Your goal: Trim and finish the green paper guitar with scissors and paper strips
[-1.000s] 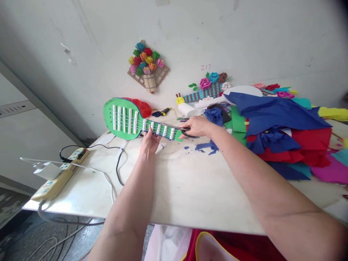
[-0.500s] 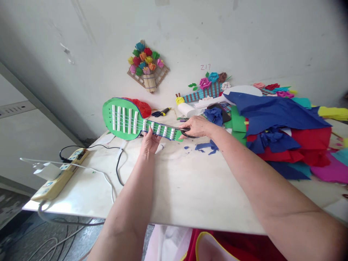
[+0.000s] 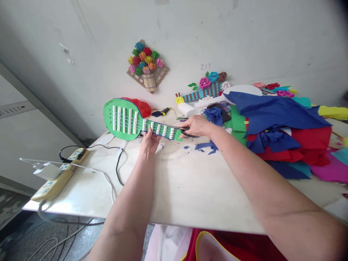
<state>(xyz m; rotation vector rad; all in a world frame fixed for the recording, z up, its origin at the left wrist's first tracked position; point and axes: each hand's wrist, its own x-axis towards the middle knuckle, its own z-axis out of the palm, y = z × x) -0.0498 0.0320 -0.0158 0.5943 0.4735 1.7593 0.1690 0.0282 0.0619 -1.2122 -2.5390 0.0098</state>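
Observation:
A green paper guitar [image 3: 108, 122] with white rolled strips and thin strings is held up over the table, its round body at the left and its neck pointing right. My left hand [image 3: 150, 141] grips the neck from below, thumb on the front face. At the neck's far end my right hand [image 3: 198, 125] is closed around dark-handled scissors [image 3: 186, 133], whose blades lie along the neck's upper edge. How far the blades are apart I cannot make out. Blue paper scraps [image 3: 208, 146] lie on the table below the scissors.
A pile of coloured paper [image 3: 282, 112] covers the table's right side. Black-and-yellow pliers [image 3: 161, 112] and a red crinkled bundle [image 3: 140, 106] lie behind the guitar. A power strip [image 3: 61, 175] with trailing cords sits at the left edge. Paper flowers [image 3: 145, 59] hang on the wall.
Almost nothing differs. The guitar's body has shifted very slightly to the right; both hands keep their hold.

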